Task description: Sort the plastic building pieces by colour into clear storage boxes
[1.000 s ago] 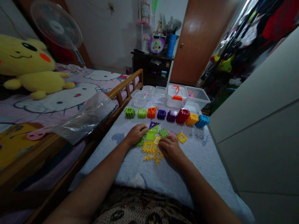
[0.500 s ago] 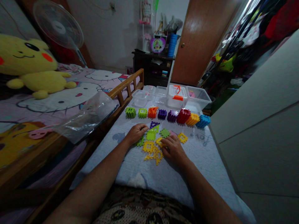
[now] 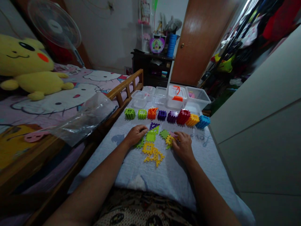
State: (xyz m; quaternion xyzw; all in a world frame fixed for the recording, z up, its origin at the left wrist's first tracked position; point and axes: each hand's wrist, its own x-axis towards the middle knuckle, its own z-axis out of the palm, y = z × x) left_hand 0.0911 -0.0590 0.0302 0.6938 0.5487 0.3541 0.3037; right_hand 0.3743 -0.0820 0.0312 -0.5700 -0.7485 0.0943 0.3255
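Apparently light stock: the yellow tile (image 3: pixel 169 140) at the right hand (image 3: pixel 182 145) looks like thin moulded plastic, flat and notched along its rim. Judged stiff rather than soft, hard to break, perhaps slightly slick on its face; the notches should give purchase. Best hold, in estimation: opposite notched edges between thumb and fingertips, or one edge tipped up from the cloth, since a flat tile offers little to grasp from above. Thin corners and cut-outs would probably take less force than the solid centre.

Location: the yellow tile lies on the cloth-covered counter (image 3: pixel 209 166), just beside a dark green tile (image 3: pixel 164 134), with a bit of lighter green showing at its near edge.

Pose, right: forearm reaches in from the near right, palm down, fingers bent over small pieces, fingertips at the tile's right side. Whether they pinch it or merely touch it, cannot tell.

Pose, left: the left hand (image 3: pixel 137 135) is low and palm down, fingers together and loosely bent, beside a lime tile (image 3: pixel 150 137) and close to a green tile (image 3: pixel 140 143). No piece visible in its grasp; undersides hidden, so its hold is undetermined.
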